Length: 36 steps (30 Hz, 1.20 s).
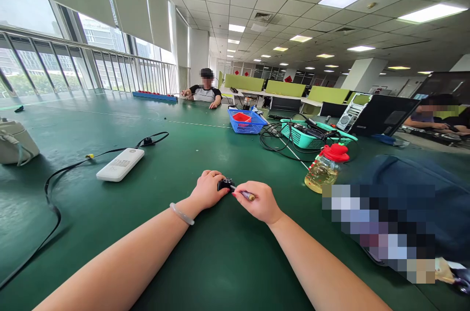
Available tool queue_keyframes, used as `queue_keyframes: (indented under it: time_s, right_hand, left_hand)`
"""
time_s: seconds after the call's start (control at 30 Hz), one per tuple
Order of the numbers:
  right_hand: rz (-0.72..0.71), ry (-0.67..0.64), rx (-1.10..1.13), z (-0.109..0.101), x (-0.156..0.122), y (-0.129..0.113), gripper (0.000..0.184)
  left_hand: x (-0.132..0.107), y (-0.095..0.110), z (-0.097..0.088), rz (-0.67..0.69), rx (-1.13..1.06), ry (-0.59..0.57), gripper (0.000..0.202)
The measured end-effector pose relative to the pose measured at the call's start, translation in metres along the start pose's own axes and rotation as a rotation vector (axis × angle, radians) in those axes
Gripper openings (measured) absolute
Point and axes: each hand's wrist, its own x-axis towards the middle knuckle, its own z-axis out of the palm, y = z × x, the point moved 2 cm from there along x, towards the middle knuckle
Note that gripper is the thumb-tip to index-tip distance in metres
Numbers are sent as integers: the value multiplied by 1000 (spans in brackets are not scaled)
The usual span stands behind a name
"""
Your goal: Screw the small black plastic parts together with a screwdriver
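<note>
My left hand (207,189) is curled over a small black part (224,184) that rests on the green table (147,232), pinning it in place; a pale bangle sits on that wrist. My right hand (259,201) is closed in a pinch on a thin tool (244,194) with a pale shaft and a brown end. The tool's tip touches the black part. Both forearms reach in from the bottom of the view.
A white power bank (120,164) with a black cable (51,179) lies to the left. A bottle of yellow liquid with a red cap (325,168) stands to the right. Blue basket (244,122), teal basket (306,135), laptop (382,115) farther back. Other people sit at the far end and right.
</note>
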Motion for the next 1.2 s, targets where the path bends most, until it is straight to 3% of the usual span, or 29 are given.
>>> queue_keyframes:
  time_s: [0.37, 0.63, 0.9, 1.03, 1.2]
  right_hand:
    - [-198, -86, -201, 6, -1, -7, 24]
    - [-246, -112, -305, 5, -1, -7, 31]
    - [-330, -312, -464, 35, -7, -18, 29]
    - [-235, -282, -427, 31, -4, -21, 27]
    - [76, -153, -134, 11, 1, -10, 32]
  left_hand:
    - [0, -1, 0, -5, -10, 0, 35]
    - [0, 0, 0, -6, -19, 0, 34]
    - [3, 0, -1, -27, -28, -11, 30]
    - [3, 0, 0, -25, -21, -4, 30]
    - [4, -3, 1, -10, -30, -11, 33]
